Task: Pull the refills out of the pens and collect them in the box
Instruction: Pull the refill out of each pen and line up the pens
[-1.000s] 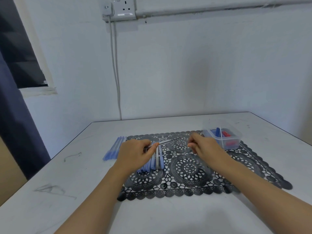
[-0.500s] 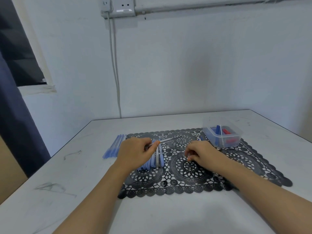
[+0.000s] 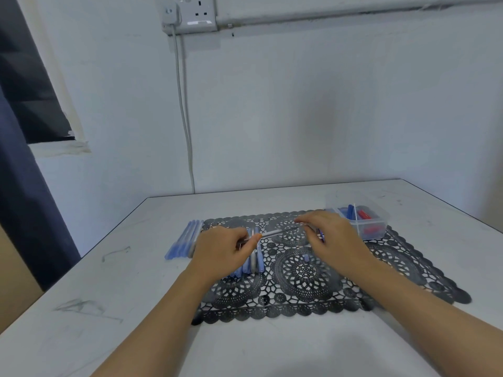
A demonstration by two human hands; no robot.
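Observation:
My left hand (image 3: 226, 250) grips the near end of a clear pen (image 3: 275, 232) that slants up to the right above the mat. My right hand (image 3: 330, 240) pinches the pen's far tip. A small blue cap (image 3: 306, 257) lies on the mat below my right hand. A row of blue pens (image 3: 254, 263) lies on the mat, partly hidden under my left hand. Another bundle of blue pens (image 3: 183, 240) rests on the table left of the mat. The clear plastic box (image 3: 362, 220) at the mat's far right corner holds blue and red pieces.
A black lace placemat (image 3: 313, 284) covers the middle of the white table (image 3: 109, 281). A wall stands just behind the table, with a socket and a hanging cable (image 3: 185, 118). A dark curtain (image 3: 19, 186) hangs at the left.
My right hand went down to the mat, where the blue cap now lies, then rose back to the pen's far tip. My left hand has held the pen still.

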